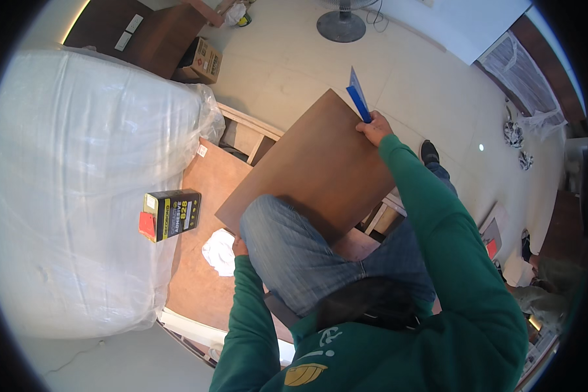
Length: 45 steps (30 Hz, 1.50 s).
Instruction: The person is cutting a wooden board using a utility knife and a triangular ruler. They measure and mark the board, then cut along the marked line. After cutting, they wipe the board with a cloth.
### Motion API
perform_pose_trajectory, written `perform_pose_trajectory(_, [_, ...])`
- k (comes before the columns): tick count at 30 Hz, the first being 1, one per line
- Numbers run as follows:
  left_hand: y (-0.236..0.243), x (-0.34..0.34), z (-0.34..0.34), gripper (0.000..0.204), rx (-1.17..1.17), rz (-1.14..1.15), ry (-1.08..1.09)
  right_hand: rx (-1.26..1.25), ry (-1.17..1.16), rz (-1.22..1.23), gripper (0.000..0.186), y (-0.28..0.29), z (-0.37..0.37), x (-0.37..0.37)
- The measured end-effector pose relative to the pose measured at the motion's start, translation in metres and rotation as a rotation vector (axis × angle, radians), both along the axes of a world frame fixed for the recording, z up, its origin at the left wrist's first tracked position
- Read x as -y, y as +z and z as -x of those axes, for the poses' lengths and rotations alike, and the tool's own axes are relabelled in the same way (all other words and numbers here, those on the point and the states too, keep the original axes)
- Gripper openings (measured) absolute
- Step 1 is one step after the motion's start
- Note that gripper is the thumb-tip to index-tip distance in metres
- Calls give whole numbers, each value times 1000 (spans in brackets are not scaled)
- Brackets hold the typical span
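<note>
Brown panel (317,163) aslant, left knee (271,225) overlapping its near edge, dark boxy tin (174,214) off its left side, crumpled white cloth (217,253) between tin and knee, blue flat tool (358,99) gripped in the right hand (376,129) at panel's right edge, left hand (240,247) just beside cloth, grip cannot be told.

Brown panel (199,287): flat, carries square black-and-yellow can (184,214) near left edge; crumpled white cloth (218,252) near can, not touching. Small white label (202,151) at far corner. Pale tiled floor (418,81): bears fan (341,27), cardboard box (206,60), crumpled silvery wads (513,134) at right.
</note>
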<state>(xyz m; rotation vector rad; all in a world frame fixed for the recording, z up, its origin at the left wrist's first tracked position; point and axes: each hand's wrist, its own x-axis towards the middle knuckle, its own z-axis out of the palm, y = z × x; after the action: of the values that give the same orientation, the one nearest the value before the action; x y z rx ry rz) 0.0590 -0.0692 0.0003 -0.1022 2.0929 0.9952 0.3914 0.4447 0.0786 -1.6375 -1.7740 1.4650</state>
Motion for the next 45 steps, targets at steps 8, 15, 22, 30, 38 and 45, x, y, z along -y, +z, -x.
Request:
perform_pose_trajectory(8, [-4, 3, -8, 41, 21, 12, 28, 26, 104, 1, 56, -9, 37, -3])
perform_pose_trajectory(15, [-1, 12, -9, 42, 25, 37, 31, 62, 92, -10, 53, -22, 59, 4])
perform_pose_trajectory(22, [-2, 9, -8, 42, 26, 50, 58, 161, 177, -13, 56, -16, 45, 9])
perform_pose_trajectory(30, [-16, 10, -2, 43, -88, 244, 177, 162, 59, -221, 51, 18, -27, 24])
perform_pose_trajectory(38, [122, -124, -2, 47, -979, -107, -349, 231, -290, -295, 48, 46, -182, 89])
perform_pose_trajectory(45, [130, -188, 40, 48, -709, -274, -444, -262, -663, -176, 32, 109, -167, 136])
